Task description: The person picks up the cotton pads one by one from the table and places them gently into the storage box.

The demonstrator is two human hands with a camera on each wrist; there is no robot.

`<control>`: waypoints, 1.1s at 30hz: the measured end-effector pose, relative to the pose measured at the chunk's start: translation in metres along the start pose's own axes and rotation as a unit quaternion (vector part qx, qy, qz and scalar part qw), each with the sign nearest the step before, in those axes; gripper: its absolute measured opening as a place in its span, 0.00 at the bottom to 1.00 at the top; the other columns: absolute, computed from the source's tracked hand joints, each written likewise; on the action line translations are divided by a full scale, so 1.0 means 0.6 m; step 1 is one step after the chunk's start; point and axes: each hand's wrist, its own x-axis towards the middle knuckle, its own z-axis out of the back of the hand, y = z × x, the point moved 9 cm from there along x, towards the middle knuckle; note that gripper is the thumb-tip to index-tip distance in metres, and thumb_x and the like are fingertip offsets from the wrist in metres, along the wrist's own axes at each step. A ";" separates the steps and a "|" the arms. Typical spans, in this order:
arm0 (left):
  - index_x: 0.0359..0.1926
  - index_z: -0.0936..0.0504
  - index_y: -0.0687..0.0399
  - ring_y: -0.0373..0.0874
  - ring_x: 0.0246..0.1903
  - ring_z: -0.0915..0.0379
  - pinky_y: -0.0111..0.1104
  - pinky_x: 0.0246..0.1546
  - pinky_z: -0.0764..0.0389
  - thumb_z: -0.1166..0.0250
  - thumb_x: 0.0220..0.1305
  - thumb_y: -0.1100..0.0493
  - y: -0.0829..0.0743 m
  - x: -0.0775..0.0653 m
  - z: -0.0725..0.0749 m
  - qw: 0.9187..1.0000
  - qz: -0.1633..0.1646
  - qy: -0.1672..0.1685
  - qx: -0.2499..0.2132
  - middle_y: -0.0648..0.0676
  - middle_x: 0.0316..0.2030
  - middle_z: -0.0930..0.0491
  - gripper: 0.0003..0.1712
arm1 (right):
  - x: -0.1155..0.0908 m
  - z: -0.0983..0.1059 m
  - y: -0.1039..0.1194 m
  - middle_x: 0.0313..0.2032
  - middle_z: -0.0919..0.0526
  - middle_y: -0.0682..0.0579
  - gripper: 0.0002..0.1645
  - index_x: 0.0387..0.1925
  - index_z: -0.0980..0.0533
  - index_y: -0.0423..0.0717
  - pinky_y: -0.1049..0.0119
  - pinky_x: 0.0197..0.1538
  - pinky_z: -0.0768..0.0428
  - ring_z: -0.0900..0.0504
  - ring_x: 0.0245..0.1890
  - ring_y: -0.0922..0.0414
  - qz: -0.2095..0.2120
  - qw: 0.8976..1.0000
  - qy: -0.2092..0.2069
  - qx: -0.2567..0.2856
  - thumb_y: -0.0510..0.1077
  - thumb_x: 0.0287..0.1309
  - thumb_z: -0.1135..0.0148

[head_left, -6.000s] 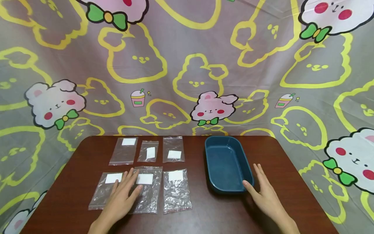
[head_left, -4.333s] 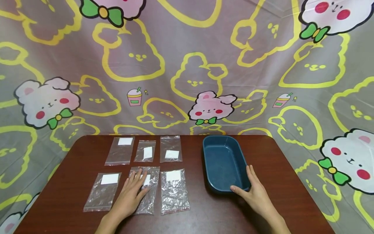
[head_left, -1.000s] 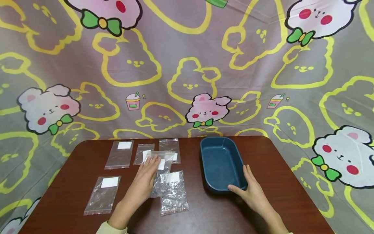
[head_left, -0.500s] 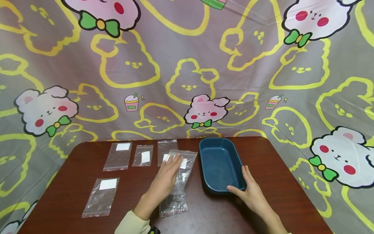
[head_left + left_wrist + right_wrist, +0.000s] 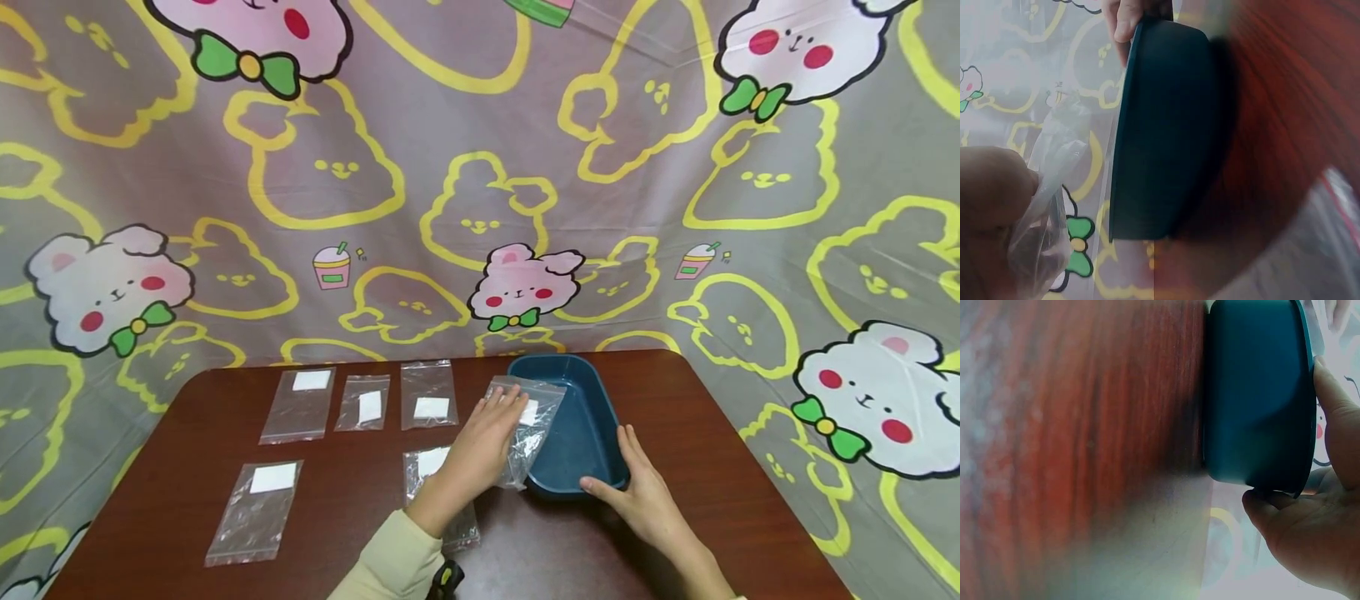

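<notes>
Bag (image 5: 534, 446), clear zip type w/ white pc, hangs in the L hand (image 5: 487, 440) above rim level of the blue bin (image 5: 577, 462), overlapping its L edge in head view. L fingers pinch bag; thumb's hidden in head view. R hand (image 5: 647, 496) grips bin's near R corner, fingers along outer side, thumb at near rim. Bin's on brown tabletop (image 5: 540, 550), w/ back-row bags (image 5: 296, 417), front-L bag (image 5: 255, 512) & partly hidden bag (image 5: 465, 527) to its L.
</notes>
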 end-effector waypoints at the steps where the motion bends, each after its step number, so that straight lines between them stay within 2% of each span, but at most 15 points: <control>1: 0.73 0.33 0.57 0.57 0.73 0.46 0.50 0.72 0.43 0.52 0.80 0.59 -0.005 0.007 -0.004 1.000 -0.003 0.001 0.003 0.57 0.73 0.38 0.25 | 0.000 0.000 0.000 0.76 0.55 0.29 0.65 0.76 0.51 0.30 0.33 0.68 0.40 0.47 0.72 0.30 0.002 1.000 -0.002 -0.001 0.61 0.55 0.26; 5: 0.73 0.33 0.55 0.55 0.74 0.46 0.49 0.72 0.42 0.51 0.79 0.60 -0.024 0.036 -0.020 1.000 -0.012 0.011 0.024 0.56 0.73 0.38 0.25 | 0.000 0.002 0.001 0.75 0.54 0.29 0.65 0.75 0.50 0.28 0.33 0.67 0.39 0.46 0.72 0.29 0.011 1.000 -0.010 -0.002 0.61 0.54 0.26; 9: 0.74 0.34 0.55 0.54 0.74 0.48 0.49 0.73 0.43 0.50 0.78 0.61 -0.042 0.059 -0.035 0.999 -0.017 0.037 0.033 0.56 0.74 0.39 0.27 | 0.002 0.000 -0.002 0.76 0.54 0.29 0.66 0.75 0.50 0.28 0.34 0.68 0.39 0.46 0.72 0.30 0.010 1.000 -0.009 0.001 0.63 0.53 0.26; 15: 0.75 0.36 0.54 0.54 0.75 0.50 0.49 0.73 0.45 0.48 0.78 0.61 -0.059 0.085 -0.038 0.998 -0.026 0.050 0.038 0.56 0.75 0.41 0.28 | 0.005 -0.004 -0.004 0.76 0.55 0.31 0.69 0.76 0.52 0.30 0.35 0.68 0.40 0.48 0.73 0.31 0.002 1.000 0.002 0.008 0.67 0.52 0.28; 25: 0.75 0.37 0.55 0.54 0.75 0.50 0.47 0.74 0.46 0.48 0.77 0.62 -0.068 0.100 -0.050 0.998 -0.024 0.057 0.012 0.57 0.75 0.41 0.29 | 0.004 -0.001 -0.003 0.76 0.55 0.29 0.66 0.76 0.51 0.29 0.34 0.68 0.41 0.47 0.73 0.31 0.003 1.000 0.001 0.003 0.63 0.54 0.27; 33: 0.75 0.36 0.55 0.54 0.75 0.48 0.48 0.73 0.45 0.49 0.78 0.61 -0.073 0.104 -0.064 0.997 -0.022 0.066 0.036 0.57 0.75 0.40 0.28 | 0.004 0.003 0.001 0.76 0.54 0.29 0.67 0.75 0.50 0.29 0.35 0.69 0.42 0.47 0.73 0.31 0.003 1.000 0.003 0.000 0.65 0.54 0.28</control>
